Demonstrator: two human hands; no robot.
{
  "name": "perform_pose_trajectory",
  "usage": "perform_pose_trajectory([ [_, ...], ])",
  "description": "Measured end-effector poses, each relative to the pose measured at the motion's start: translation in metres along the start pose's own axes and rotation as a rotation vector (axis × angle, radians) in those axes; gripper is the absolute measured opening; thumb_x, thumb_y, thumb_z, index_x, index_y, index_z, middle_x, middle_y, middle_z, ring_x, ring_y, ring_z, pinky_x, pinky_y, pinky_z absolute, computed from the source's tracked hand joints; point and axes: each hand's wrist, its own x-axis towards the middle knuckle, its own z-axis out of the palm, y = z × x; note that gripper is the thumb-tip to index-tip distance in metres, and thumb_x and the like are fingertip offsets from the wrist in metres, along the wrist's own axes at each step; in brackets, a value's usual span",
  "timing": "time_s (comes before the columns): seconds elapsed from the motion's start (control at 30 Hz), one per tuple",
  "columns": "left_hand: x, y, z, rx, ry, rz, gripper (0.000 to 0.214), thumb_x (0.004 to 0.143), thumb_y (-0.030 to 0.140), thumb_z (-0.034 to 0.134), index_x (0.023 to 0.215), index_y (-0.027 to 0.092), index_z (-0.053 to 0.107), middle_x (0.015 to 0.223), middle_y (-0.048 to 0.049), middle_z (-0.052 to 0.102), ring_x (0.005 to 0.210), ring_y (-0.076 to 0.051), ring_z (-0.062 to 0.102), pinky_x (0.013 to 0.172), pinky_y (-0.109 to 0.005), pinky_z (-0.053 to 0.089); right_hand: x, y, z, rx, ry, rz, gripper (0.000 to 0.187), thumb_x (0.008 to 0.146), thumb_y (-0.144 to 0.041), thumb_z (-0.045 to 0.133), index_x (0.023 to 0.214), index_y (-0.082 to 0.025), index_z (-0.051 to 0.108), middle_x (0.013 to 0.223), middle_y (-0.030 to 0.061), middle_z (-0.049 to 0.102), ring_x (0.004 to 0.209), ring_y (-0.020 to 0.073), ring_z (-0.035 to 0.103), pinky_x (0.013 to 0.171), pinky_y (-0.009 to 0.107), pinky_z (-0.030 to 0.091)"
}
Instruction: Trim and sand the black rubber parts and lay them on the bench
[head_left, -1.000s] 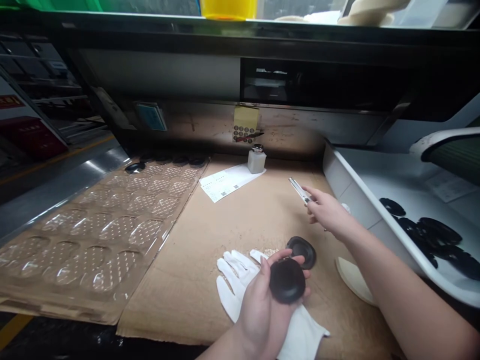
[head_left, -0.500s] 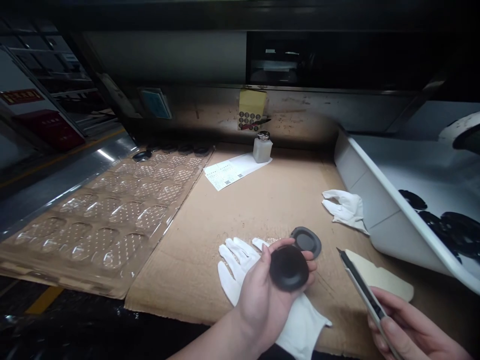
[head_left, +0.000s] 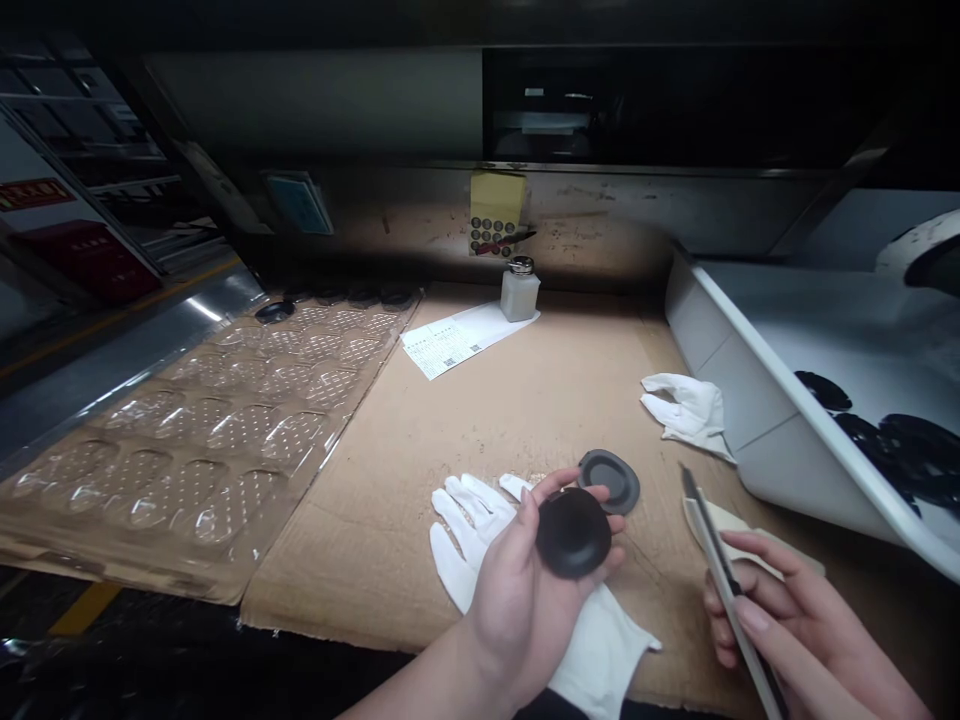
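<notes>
In my left hand (head_left: 525,590) rests a smooth black oval part (head_left: 574,533), fingers curled round its edges. Beneath that hand a white glove (head_left: 604,655) lies flat on the cardboard (head_left: 360,530). A grey oval piece with a raised rim (head_left: 611,481) lies just past my left fingertips. My right hand (head_left: 787,610) grips a utility knife (head_left: 720,565), its blade tip pointing up and away from me. Under the knife is a cream-coloured flat piece (head_left: 739,518), partly hidden by my fingers. Knife and black part are apart.
A clear moulded tray (head_left: 247,425) with a few black parts in its far row lies at left. On the right, a white bin (head_left: 787,400) holds several black parts, with another white glove (head_left: 690,408) beside it. A pump bottle (head_left: 520,292) stands on paper slips (head_left: 442,350).
My right hand has moved left and slightly up with the knife, now more over the cream piece. My left hand still holds the black part; the view has shifted slightly.
</notes>
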Motion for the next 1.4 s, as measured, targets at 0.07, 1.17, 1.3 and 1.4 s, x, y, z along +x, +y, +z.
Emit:
perform_pose_trajectory([
  [0.07,0.0,0.001,0.0,-0.038,-0.003,-0.004,0.038,0.085,0.042,0.037,0.112,0.016,0.046,0.116,-0.0143,0.051,0.101,-0.024,0.052,0.089,-0.039,0.036,0.003,-0.004,0.004,-0.205,-0.084,-0.11,0.05,0.077,-0.043,0.052,0.123,-0.026,0.041,0.069,-0.0001,0.057,0.05,0.01,0.052,0.045,0.018,0.046],
  [1.17,0.002,0.0,-0.003,-0.096,0.003,0.035,0.028,0.086,0.039,0.036,0.108,0.022,0.041,0.113,-0.0119,0.052,0.104,-0.029,0.053,0.087,-0.039,0.038,0.0,0.004,0.063,-1.084,0.137,-0.889,0.033,0.086,-0.026,0.043,0.119,-0.021,0.05,0.106,0.0013,0.062,0.088,0.012,0.062,0.068,0.017,0.049],
  [1.3,0.004,-0.001,-0.003,-0.081,0.004,0.035,0.028,0.086,0.039,0.036,0.108,0.022,0.041,0.112,-0.012,0.053,0.102,-0.028,0.054,0.084,-0.038,0.038,0.0,0.002,0.062,-1.058,0.133,-0.924,0.031,0.087,-0.024,0.042,0.115,-0.021,0.053,0.103,0.0016,0.062,0.085,0.0117,0.062,0.067,0.018,0.048],
  [1.4,0.005,0.0,-0.002,-0.073,0.009,0.027,0.028,0.086,0.04,0.036,0.107,0.023,0.04,0.111,-0.0116,0.053,0.101,-0.028,0.055,0.081,-0.037,0.039,0.0,0.0,0.062,-1.045,0.13,-0.948,0.029,0.087,-0.022,0.042,0.112,-0.02,0.055,0.099,0.0009,0.064,0.081,0.0111,0.062,0.063,0.018,0.047],
])
